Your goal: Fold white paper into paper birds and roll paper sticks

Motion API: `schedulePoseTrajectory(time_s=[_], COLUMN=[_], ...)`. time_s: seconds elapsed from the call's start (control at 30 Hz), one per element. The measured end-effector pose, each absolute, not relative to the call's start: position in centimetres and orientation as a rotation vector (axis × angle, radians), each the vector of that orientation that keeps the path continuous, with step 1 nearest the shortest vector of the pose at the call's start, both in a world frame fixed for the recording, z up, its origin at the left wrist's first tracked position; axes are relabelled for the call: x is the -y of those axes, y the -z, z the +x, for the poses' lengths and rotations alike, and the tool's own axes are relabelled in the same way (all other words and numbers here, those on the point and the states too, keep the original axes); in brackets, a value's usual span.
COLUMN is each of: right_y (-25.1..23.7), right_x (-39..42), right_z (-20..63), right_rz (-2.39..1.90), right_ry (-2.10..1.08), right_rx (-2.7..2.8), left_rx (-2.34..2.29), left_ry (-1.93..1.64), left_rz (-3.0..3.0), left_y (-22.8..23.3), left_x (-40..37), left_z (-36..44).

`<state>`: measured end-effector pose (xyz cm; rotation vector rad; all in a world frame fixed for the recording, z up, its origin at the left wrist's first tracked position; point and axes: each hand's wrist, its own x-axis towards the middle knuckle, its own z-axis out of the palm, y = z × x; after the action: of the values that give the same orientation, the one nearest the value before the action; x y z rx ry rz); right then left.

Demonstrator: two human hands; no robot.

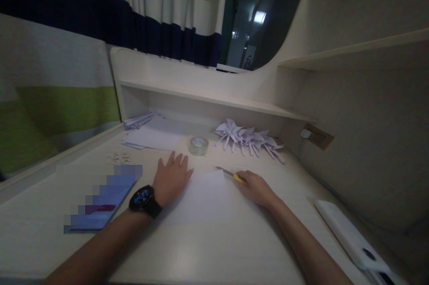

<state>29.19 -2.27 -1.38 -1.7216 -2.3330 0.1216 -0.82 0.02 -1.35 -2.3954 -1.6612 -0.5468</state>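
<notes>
Head view: left hand (171, 178) lies flat, fingers apart, on left edge of white sheet (204, 195). Right hand (256, 188), at sheet's right edge, has fingers closed on yellow-handled cutter (231, 173); handle mostly hidden. Tape roll (199, 145) sits beyond sheet; blurred-out blue item (100, 200) to sheet's left.

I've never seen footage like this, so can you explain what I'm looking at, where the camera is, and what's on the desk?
There is no machine, just a person's two bare hands, filmed by a camera worn on the head and looking down. The left hand, with a watch on its wrist, lies flat on a white paper sheet. The right hand holds a yellow-handled craft knife at the sheet's edge. On the desk are also a tape roll, folded paper pinwheels and more paper.
</notes>
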Motion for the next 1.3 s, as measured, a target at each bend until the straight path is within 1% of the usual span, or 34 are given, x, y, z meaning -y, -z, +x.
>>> schedulePoseTrajectory(time_s=[0.1, 0.17, 0.37, 0.6, 0.8, 1.07, 1.3], right_y=[1.5, 1.5, 1.3, 1.2, 1.4, 0.4, -1.4], right_x=[2.3, 2.4, 2.6, 2.7, 2.8, 3.6, 4.4], right_z=[29.2, 29.2, 29.0, 29.1, 29.3, 29.0, 29.3], right_rz=[-1.722, -1.736, -1.785, -1.824, -1.745, -1.529, -1.527], right_ry=[-0.111, -0.112, -0.112, -0.116, -0.115, -0.19, -0.088], right_rx=[2.335, 2.337, 2.34, 2.346, 2.373, 2.472, 2.32], left_rx=[1.399, 1.309, 1.274, 1.139, 1.113, 1.068, 1.031], left_ry=[0.571, 0.577, 0.635, 0.858, 1.023, 1.099, 1.21], left_rz=[-2.689, -2.801, -2.891, -2.924, -2.971, -2.996, -2.924], left_y=[2.1, 3.0, 5.2, 4.0, 3.8, 2.9, 2.2], left_x=[-0.9, -1.4, -1.4, -0.6, -0.7, -0.5, 0.3], left_z=[1.0, 1.7, 1.8, 2.1, 2.3, 2.2, 1.8])
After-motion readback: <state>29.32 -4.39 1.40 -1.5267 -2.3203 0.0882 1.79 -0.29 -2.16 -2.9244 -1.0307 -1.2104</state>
